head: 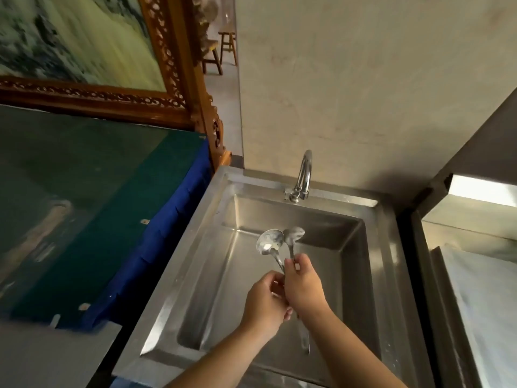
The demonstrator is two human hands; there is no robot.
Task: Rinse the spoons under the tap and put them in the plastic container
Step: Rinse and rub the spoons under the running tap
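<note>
Both hands meet over the sink (372, 275): the left hand (264, 302) pinches one handle, the right hand (303, 287) grips the other, two spoons (279, 240) raised bowls-up below the tap (303, 175). Likely rinsing, though no running water is discernible; next, placing them needs the plastic container, which is out of view

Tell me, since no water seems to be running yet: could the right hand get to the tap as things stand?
Probably yes. Nothing stands between the right hand and the tap, but it grips the spoons, so the handle would be awkward.
</note>
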